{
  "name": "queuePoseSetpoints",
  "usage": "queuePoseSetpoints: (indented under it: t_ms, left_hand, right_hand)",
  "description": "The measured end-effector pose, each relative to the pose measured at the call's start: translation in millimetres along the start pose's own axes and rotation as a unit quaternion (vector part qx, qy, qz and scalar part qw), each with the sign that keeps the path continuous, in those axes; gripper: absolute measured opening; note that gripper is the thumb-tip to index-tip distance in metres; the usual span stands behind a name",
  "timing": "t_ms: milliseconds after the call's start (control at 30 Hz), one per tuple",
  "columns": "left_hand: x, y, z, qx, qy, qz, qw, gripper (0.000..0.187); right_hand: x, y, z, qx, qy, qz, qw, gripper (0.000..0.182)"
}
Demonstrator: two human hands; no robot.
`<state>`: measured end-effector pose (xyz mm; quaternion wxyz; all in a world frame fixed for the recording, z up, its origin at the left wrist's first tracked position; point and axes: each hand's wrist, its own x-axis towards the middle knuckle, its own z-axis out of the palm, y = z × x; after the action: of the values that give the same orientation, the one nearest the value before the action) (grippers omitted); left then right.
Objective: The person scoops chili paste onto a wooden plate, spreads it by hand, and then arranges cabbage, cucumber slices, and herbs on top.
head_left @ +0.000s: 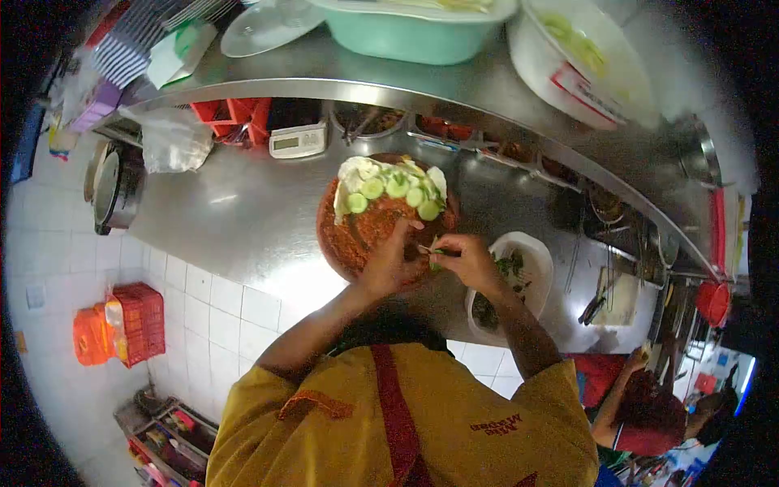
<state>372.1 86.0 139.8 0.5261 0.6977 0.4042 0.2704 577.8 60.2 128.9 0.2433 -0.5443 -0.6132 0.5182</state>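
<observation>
A round clay-coloured dish [329, 243] on the steel counter holds a reddish-brown paste or sauce. Along its far side lie several cucumber slices [397, 187] over pale lettuce leaves [349, 174]. My left hand [391, 261] is above the near part of the dish, its fingertips meeting a small pale stem. My right hand [469, 260] pinches the same small green herb sprig [436, 264] from the right. A white oval bowl [540, 252] with dark green leaves sits just right of my right hand, partly behind that forearm.
A digital scale [299, 142] and a metal pan [381, 122] stand behind the dish. Overhead, a steel shelf [284, 85] carries a mint-green tub [406, 36] and a white bucket [584, 65]. At left is a pot [118, 191]. Another person [649, 414] is at lower right.
</observation>
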Motion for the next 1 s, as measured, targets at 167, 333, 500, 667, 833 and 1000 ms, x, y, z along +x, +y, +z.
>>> queuePoseSetpoints:
  t_ms: [167,333,500,667,833,1000]
  left_hand:
    - [34,-57,-44,0.099,0.136,0.054,0.984,0.034]
    - [79,-143,-69,0.380,0.077,-0.088,0.917,0.031]
    - [99,-261,-23,-0.052,0.289,0.034,0.955,0.028]
    - [79,-168,-61,0.365,0.094,-0.125,0.918,0.032]
    - [77,-143,-64,0.371,0.119,-0.133,0.911,0.021]
    - [85,-163,-62,0.305,0.158,-0.119,0.932,0.029]
  right_hand:
    - [85,6,-4,-0.130,0.096,-0.105,0.981,0.014]
    - [187,-21,9,-0.211,0.099,-0.185,0.955,0.012]
    - [241,-8,36,-0.258,0.055,-0.113,0.958,0.012]
    - [242,-19,43,-0.286,0.031,-0.186,0.940,0.011]
    - [234,-54,40,-0.207,-0.055,0.019,0.977,0.019]
    - [265,-5,45,-0.432,-0.101,-0.124,0.888,0.024]
